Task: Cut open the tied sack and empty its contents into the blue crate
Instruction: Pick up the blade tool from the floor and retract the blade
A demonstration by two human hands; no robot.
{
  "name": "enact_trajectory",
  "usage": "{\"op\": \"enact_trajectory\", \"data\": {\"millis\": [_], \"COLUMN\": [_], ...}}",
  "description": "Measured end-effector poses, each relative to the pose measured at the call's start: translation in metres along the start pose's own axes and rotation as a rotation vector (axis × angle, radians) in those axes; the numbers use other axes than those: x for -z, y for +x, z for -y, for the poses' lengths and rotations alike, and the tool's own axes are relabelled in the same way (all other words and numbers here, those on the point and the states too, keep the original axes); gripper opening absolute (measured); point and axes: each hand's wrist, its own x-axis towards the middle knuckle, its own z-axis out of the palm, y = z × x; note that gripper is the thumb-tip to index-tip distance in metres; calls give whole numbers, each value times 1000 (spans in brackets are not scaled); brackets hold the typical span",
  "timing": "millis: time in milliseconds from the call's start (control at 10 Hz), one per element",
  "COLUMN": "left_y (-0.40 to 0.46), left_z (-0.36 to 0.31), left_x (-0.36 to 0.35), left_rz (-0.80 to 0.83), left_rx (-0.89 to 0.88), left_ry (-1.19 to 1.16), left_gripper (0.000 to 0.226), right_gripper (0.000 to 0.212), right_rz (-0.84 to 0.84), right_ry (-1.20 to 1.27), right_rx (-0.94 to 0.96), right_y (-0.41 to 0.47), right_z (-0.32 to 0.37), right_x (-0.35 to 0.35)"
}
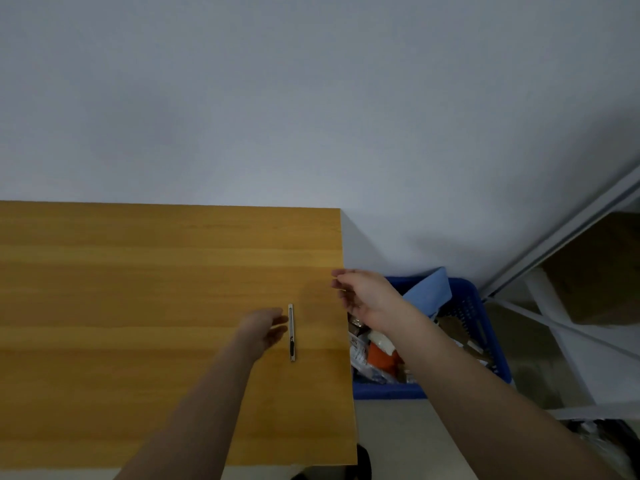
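A slim utility knife [291, 332] lies on the wooden table [138, 306] near its right edge. My left hand [265, 329] hovers open just left of the knife, fingers apart, holding nothing. My right hand [365, 294] is open over the table's right edge, empty. Beside the table on the floor stands the blue crate [485, 327] with several packets and an orange item [381, 356] in it. A light blue cloth, perhaps the sack [431, 292], drapes over the crate's far side.
A white wall [311, 98] rises behind the table. A grey metal shelf frame [561, 244] with a brown cardboard box [602, 268] stands to the right of the crate. Pale floor [391, 431] shows below the crate.
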Motion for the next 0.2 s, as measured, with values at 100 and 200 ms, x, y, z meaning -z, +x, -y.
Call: {"op": "enact_trajectory", "data": {"millis": [100, 200], "left_y": [-28, -65], "left_z": [-40, -83], "left_x": [-6, -10], "left_rz": [58, 110], "left_rx": [-119, -279], "left_ry": [-48, -113], "left_gripper": [16, 15], "right_gripper": [17, 17], "right_rz": [29, 74], "right_ry": [50, 121], "right_rx": [85, 200], "right_y": [-15, -37], "right_z": [21, 52], "right_x": [4, 14]}}
